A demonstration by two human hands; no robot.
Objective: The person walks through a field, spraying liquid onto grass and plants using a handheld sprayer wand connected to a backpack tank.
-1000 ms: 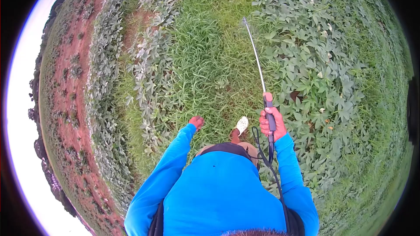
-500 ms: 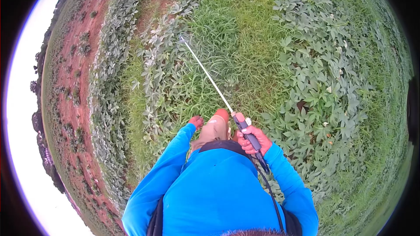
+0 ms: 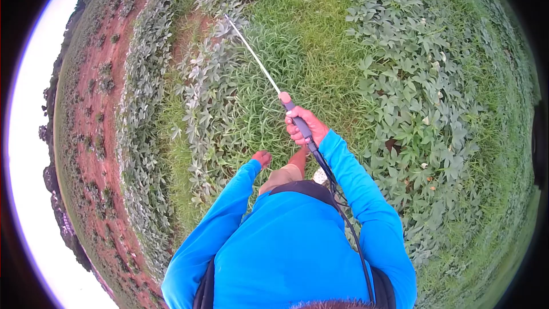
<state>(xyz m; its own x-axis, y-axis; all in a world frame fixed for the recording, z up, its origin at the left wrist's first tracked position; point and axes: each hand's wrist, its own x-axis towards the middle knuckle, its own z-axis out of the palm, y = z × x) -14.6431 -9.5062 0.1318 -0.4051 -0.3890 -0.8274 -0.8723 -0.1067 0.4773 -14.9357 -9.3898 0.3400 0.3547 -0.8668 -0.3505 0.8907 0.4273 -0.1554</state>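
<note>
My right hand (image 3: 307,126) is wrapped round the dark handle of a spray wand (image 3: 253,52). The wand's thin pale tube points forward and to the left, its tip over the leaves of the left plant row. A black hose (image 3: 355,239) runs from the handle back along my right side. My left hand (image 3: 262,158) hangs low beside my left thigh, away from the wand; its fingers are too small and hidden to read.
Grass (image 3: 329,40) grows between two rows of broad-leaved plants, one at the left (image 3: 200,103) and one at the right (image 3: 412,97). Red soil (image 3: 108,51) lies farther left. One light shoe (image 3: 321,177) shows below my right forearm.
The wand has swung from the right over to the left, then forward, with my right hand moving left and forward. My legs have changed position. My left hand has barely moved.
</note>
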